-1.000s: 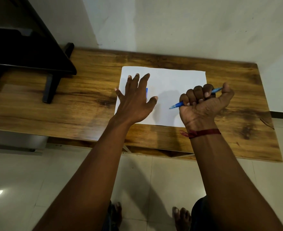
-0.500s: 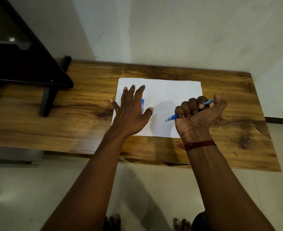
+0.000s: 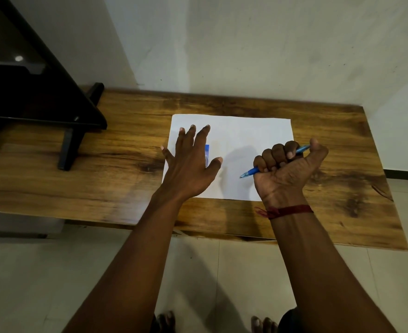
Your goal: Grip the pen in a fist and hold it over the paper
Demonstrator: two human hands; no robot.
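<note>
Hands and objects sit in almost the same arrangement as half a second ago and a second ago; the whole scene has only slid lower in the view, so more wall shows above the wooden table (image 3: 116,188). The right hand (image 3: 287,171) keeps its fist around the blue pen (image 3: 252,172), palm turned up toward the camera, fingers curled over the barrel and thumb stretched out past the far end. The pen's tip pokes out on the little-finger side of the fist, pointing toward the left hand, and its other end shows between the curled fingers and the thumb. Whether the tip touches the sheet cannot be told.

The left hand (image 3: 191,169) lies flat and spread, fingers straight, palm down on the near left part of the white paper (image 3: 246,133), with its little finger reaching past the paper's left edge over the wood. Just beside its index finger, partly under the hand, a small blue object (image 3: 207,155) rests on the sheet; what it is cannot be made out. It held that same spot in both earlier frames.

A red thread (image 3: 287,211) circles the right wrist. Well apart from the left hand, a dark stand (image 3: 71,145) rests on the table's far left end. No container is in view.
</note>
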